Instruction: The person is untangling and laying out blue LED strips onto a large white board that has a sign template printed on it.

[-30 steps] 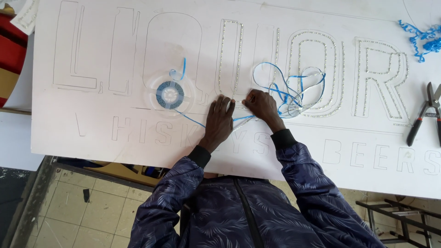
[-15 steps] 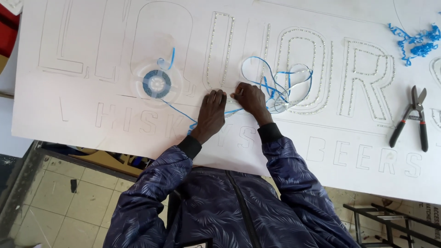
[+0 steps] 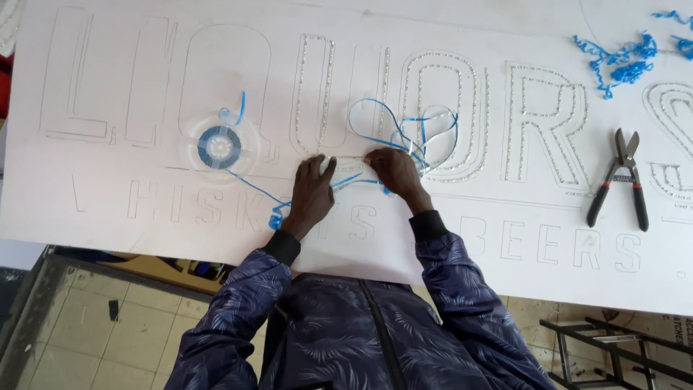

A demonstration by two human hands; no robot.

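Note:
A big white sign board point(image 3: 505, 238) with outlined letters lies flat in front of me. My left hand point(image 3: 312, 193) and my right hand point(image 3: 393, 173) press down side by side at the bottom of a bead-lined letter, both pinching a thin blue strip point(image 3: 404, 126). The strip loops over the letter to the right of my hands and trails left to a clear reel point(image 3: 219, 146) with a blue core lying on the board.
Red-handled snips point(image 3: 619, 180) lie shut on the board at the right. A heap of blue strip offcuts point(image 3: 619, 63) sits at the top right. Below the board's near edge are a tiled floor point(image 3: 79, 339) and a black metal frame point(image 3: 613, 347).
The view has shifted so the board, reel and snips sit further left in the frame. My hands stay together at the same letter, working the blue strip.

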